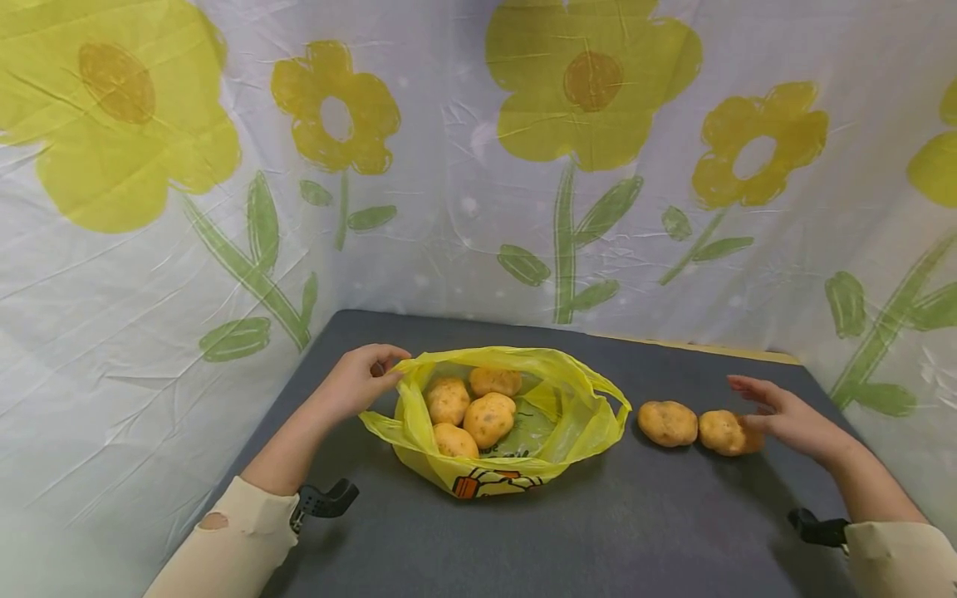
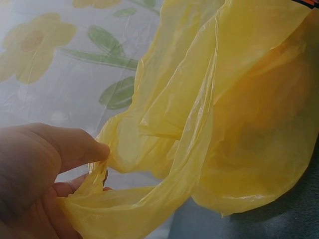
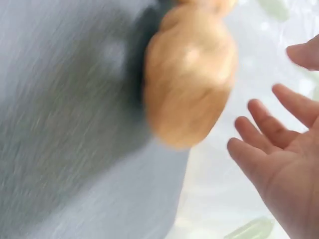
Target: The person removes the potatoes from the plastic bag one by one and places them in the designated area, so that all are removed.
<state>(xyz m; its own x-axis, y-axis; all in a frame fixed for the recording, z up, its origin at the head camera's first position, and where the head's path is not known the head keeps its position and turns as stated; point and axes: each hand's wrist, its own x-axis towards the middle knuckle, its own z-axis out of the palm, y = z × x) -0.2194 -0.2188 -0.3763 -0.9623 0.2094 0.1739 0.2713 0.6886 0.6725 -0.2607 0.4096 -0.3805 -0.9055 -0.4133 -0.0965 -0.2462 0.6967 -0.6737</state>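
Observation:
A yellow plastic bag [image 1: 591, 440] lies with its mouth wide on the dark table, several potatoes [image 1: 489, 419] inside toward its left. My left hand [image 1: 357, 384] pinches the bag's left handle; the left wrist view shows thumb and fingers on the thin yellow plastic [image 2: 164, 199]. To the right of the bag, two potatoes sit side by side on the table, a left one [image 1: 668, 423] and a right one [image 1: 723, 433]. My right hand [image 1: 788, 419] is just beside and above the right potato. In the right wrist view its fingers [image 3: 266, 122] are spread, apart from the potato [image 3: 189, 79].
The dark grey table [image 1: 598, 531] is enclosed by a white cloth [image 1: 449, 249] printed with yellow flowers, at the back and both sides. A pale yellowish strip [image 1: 718, 353] runs along the table's back edge. Black camera mounts [image 1: 329, 500] sit on both wrists.

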